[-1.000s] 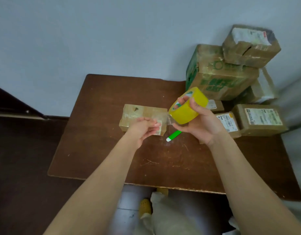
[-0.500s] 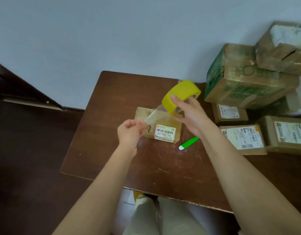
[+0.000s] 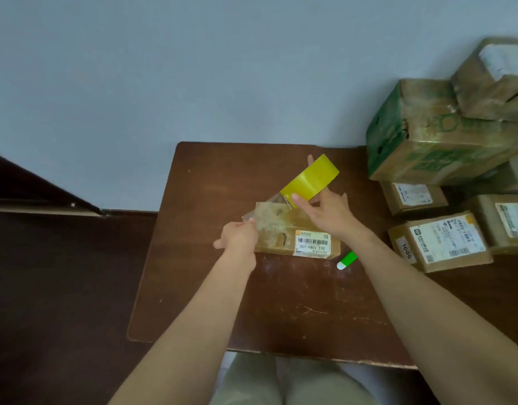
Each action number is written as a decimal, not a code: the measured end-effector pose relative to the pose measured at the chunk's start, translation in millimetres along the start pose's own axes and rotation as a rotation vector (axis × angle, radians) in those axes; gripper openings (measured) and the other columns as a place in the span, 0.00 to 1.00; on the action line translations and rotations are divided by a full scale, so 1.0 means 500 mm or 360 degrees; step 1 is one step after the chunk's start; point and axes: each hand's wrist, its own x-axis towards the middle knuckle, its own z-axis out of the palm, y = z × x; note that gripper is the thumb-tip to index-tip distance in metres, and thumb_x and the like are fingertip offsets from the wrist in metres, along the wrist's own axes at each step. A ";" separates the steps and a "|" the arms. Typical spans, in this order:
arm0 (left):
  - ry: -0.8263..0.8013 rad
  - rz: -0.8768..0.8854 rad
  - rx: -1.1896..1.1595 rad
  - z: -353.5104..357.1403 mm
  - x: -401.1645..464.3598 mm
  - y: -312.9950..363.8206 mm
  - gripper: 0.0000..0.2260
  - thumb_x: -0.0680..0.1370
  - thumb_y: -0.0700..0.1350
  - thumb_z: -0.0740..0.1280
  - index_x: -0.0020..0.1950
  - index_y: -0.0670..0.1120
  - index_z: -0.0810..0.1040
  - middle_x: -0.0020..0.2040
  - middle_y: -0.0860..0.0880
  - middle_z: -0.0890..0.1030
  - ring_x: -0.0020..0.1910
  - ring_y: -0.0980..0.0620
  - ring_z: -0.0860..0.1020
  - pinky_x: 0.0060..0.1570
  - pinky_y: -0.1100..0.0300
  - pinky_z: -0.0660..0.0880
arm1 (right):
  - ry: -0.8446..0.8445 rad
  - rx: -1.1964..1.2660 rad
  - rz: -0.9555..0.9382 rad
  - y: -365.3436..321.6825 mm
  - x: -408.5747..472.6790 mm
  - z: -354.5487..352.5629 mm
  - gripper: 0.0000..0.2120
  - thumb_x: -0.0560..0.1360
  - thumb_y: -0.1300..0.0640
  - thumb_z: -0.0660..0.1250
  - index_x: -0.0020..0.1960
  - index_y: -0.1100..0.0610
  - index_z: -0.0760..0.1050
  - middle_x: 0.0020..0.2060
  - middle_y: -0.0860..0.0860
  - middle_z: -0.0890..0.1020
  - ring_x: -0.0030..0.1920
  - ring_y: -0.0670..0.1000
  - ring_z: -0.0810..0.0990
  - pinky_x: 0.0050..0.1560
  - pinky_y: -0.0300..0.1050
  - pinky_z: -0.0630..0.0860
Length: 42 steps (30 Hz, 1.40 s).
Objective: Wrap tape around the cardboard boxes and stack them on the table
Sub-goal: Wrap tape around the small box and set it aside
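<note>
**Tape drawn out over the flat box**

Nearest me, my left hand (image 3: 240, 236) pinched the free end of the clear tape strip (image 3: 266, 210) at the box's left end. My right hand (image 3: 329, 213) gripped the yellow roll (image 3: 310, 178), raised and tilted above the box (image 3: 298, 239), which lay flat mid-bench (image 3: 211, 287). A green pen-like thing (image 3: 347, 259) lay just right of the box.

I judged the strip the main risk: thin, glossy film stretched in the air could fold onto itself or catch my fingers if the tension slackened. A skewed pull could lay it crooked over the barcode label (image 3: 312, 246). The box looked light and shallow, so the tug might drag it across the scratched, smooth wood.

The box was worn brown cardboard, already shiny with wrinkled tape. Farther right sat more taped cartons (image 3: 440, 242), rectangular and labelled, with a larger green-printed carton (image 3: 427, 135) stacked against the pale wall.
</note>
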 end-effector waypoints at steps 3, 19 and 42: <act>-0.0061 0.0027 -0.0013 -0.010 0.036 0.010 0.21 0.80 0.49 0.67 0.68 0.38 0.73 0.69 0.40 0.72 0.64 0.39 0.74 0.63 0.52 0.73 | 0.0073 0.0081 0.0096 0.003 0.006 0.031 0.39 0.72 0.24 0.55 0.70 0.23 0.29 0.39 0.30 0.79 0.65 0.55 0.78 0.74 0.71 0.55; -0.0856 0.0996 0.0803 -0.025 0.074 0.040 0.25 0.73 0.40 0.75 0.58 0.56 0.63 0.62 0.52 0.62 0.61 0.49 0.69 0.59 0.53 0.74 | 0.1150 0.0966 0.0073 0.003 -0.077 0.127 0.50 0.77 0.63 0.71 0.80 0.52 0.35 0.58 0.20 0.72 0.61 0.33 0.75 0.72 0.47 0.68; -0.0921 0.1388 0.0984 0.000 0.145 -0.051 0.38 0.65 0.35 0.80 0.59 0.54 0.56 0.75 0.44 0.49 0.67 0.64 0.46 0.69 0.64 0.53 | 0.1193 0.0613 -0.0008 0.058 -0.098 0.189 0.43 0.76 0.61 0.74 0.76 0.49 0.45 0.66 0.30 0.59 0.65 0.19 0.58 0.66 0.21 0.57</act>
